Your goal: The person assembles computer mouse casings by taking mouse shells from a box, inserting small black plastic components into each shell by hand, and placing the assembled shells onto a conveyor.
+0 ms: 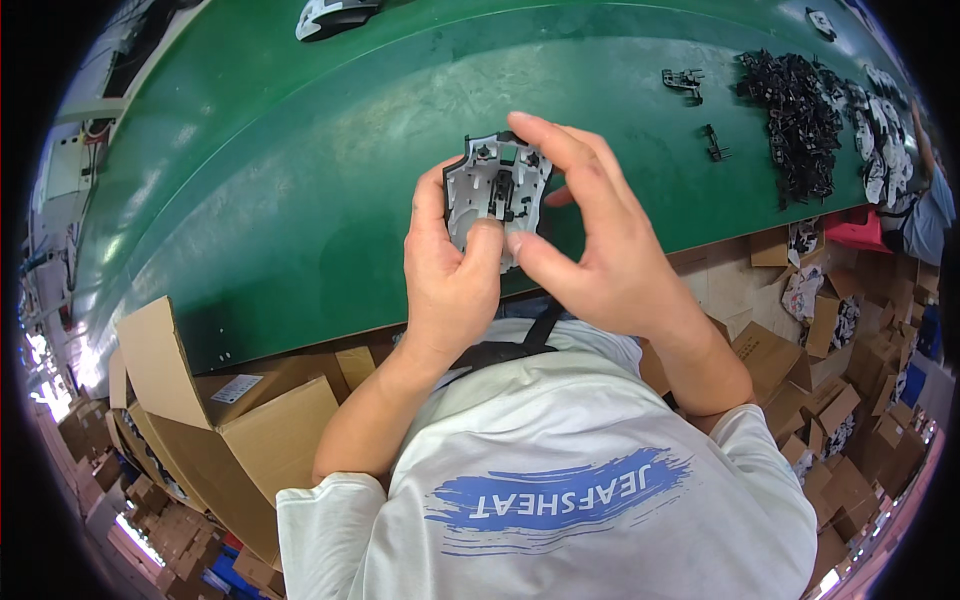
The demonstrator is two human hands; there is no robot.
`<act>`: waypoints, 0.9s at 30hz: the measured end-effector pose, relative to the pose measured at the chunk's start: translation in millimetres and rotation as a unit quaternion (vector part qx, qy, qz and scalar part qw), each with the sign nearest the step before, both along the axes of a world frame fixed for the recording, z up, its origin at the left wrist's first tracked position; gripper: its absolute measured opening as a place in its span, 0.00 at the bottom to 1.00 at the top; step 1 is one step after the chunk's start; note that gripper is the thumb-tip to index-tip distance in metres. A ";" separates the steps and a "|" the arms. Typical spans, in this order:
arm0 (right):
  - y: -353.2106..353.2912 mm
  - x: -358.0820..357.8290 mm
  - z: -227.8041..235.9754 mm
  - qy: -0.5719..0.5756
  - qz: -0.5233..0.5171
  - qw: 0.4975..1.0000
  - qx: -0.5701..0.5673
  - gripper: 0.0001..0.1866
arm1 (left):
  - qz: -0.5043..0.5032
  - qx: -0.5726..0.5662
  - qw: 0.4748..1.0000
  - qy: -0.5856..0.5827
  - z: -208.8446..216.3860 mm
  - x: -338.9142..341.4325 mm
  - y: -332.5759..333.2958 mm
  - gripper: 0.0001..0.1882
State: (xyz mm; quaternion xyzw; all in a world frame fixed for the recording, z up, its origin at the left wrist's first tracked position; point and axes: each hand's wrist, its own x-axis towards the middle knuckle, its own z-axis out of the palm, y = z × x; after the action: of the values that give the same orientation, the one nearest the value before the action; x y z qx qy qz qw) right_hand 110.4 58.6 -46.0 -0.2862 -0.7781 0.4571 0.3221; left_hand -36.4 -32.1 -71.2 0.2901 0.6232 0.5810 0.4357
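Observation:
A white plastic mouse shell [466, 196] with a black rim is held above the green table, its hollow inner side facing up. Inside it sits a small black plastic part [502, 188]. My left hand [445, 285] grips the shell from the left, fingers behind it and the thumb bent over its lower inside, near the black part. My right hand [610, 255] curves round the right side. Its index finger reaches the top corner and its thumb touches the lower right edge. Both thumbs cover some of the shell's lower end.
The green table [330, 200] bears a heap of black plastic parts [800, 125], loose black parts [683, 80], white shells [882, 150] and a white-and-black mouse shell [335, 18]. Cardboard boxes [285, 435] stand close by my left arm. A person [930, 215] is at the far right.

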 end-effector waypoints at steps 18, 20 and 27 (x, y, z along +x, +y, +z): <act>-18.1 -6.3 -49.3 0.053 -0.064 0.996 -0.025 0.39 | -0.039 0.023 0.983 0.179 -16.7 7.7 -1.6 0.23; -16.4 -5.9 -50.3 0.052 -0.055 0.997 -0.021 0.39 | -0.042 0.025 0.983 0.174 -15.4 9.4 -2.9 0.23; -22.1 -6.5 -53.2 0.045 -0.057 0.997 0.029 0.40 | -0.040 0.087 0.966 0.241 -26.9 12.6 -4.5 0.24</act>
State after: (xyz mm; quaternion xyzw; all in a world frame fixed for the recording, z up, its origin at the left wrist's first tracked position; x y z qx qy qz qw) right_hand 103.9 36.6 -99.2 -0.2994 -0.7584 0.4275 0.3903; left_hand -23.8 -36.7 -98.1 0.4831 0.6445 0.5284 0.2685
